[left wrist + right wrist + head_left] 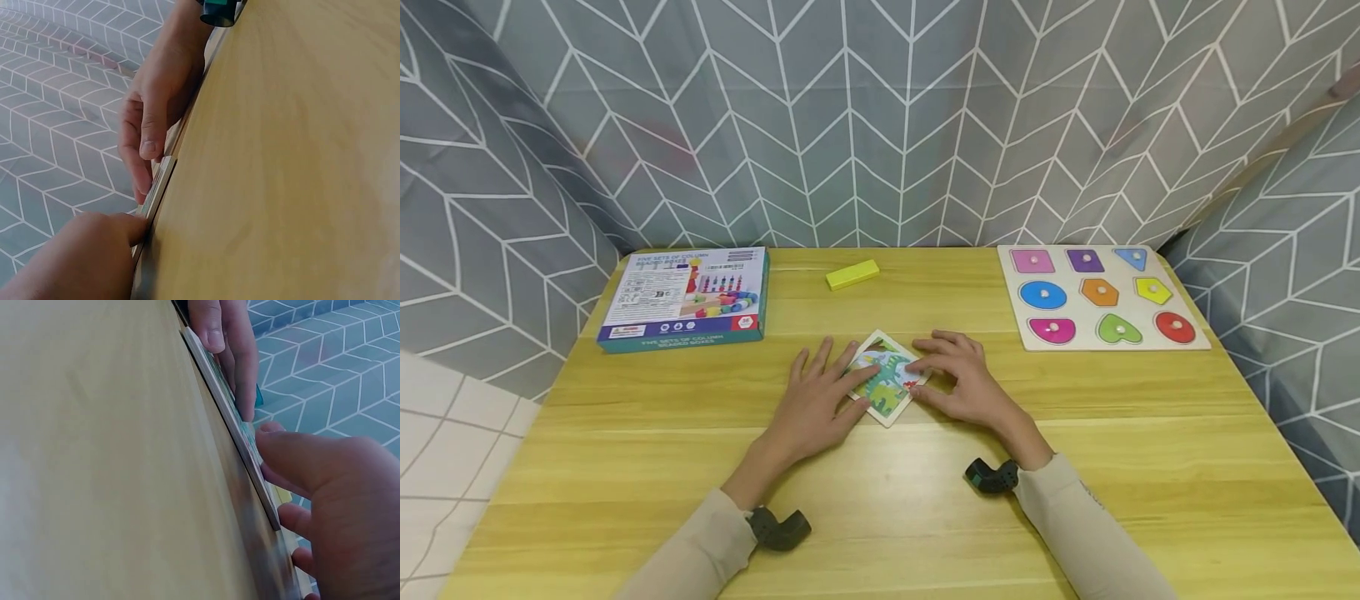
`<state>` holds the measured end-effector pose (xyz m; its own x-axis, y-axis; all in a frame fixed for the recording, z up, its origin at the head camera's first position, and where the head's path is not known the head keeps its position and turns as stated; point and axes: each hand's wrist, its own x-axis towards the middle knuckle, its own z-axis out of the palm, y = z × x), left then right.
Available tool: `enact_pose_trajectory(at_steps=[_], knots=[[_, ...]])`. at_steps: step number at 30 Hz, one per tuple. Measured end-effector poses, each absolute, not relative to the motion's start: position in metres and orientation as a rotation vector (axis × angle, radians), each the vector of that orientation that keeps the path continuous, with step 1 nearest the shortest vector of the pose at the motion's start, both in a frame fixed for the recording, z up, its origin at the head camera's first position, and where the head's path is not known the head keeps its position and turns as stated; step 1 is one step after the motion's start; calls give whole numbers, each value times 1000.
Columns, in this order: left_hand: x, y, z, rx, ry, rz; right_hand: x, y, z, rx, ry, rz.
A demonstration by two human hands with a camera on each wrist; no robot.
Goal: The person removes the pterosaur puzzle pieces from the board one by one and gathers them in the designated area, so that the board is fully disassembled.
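A small square wooden jigsaw puzzle (887, 392) with a green dinosaur picture lies on the table, one corner towards me. Over its left side rests my left hand (820, 404), fingers spread, index fingertip on the picture and thumb at the lower left edge. From the right, my right hand (958, 379) has its thumb and index fingertips on the picture's right part, the other fingers gently bent. The right wrist view shows the puzzle (228, 412) edge-on, with the right thumb over its face. In the left wrist view, both hands meet at the thin board (161, 181).
A boxed beaded toy set (685, 296) lies at the back left of the wooden table (880, 517). Behind the puzzle is a yellow block (852, 274). A shape board (1078, 329) with knobbed colored pieces lies back right. A grey patterned curtain (880, 125) hangs behind.
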<state>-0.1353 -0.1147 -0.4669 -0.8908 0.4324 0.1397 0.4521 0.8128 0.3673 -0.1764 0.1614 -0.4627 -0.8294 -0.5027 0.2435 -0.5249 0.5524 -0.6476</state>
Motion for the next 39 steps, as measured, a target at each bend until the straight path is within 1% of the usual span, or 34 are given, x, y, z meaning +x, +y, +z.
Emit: enact_pose_trajectory(at_steps=[8,13,26,39], knots=[[-135,-115,-466,-742,-2949,-615,-181,159,-464,870,-2663,1233],[-136,-117,-464,-738,-2946,-608,-191,151,-461,874,-2665,1219],[-136,-116,-467,-740,-2973,-576,-225,138,-449,1077,-2896,1076],[-136,-116,-466,-741,-2982,-562,-242,130,-427,1189,-3096,899]])
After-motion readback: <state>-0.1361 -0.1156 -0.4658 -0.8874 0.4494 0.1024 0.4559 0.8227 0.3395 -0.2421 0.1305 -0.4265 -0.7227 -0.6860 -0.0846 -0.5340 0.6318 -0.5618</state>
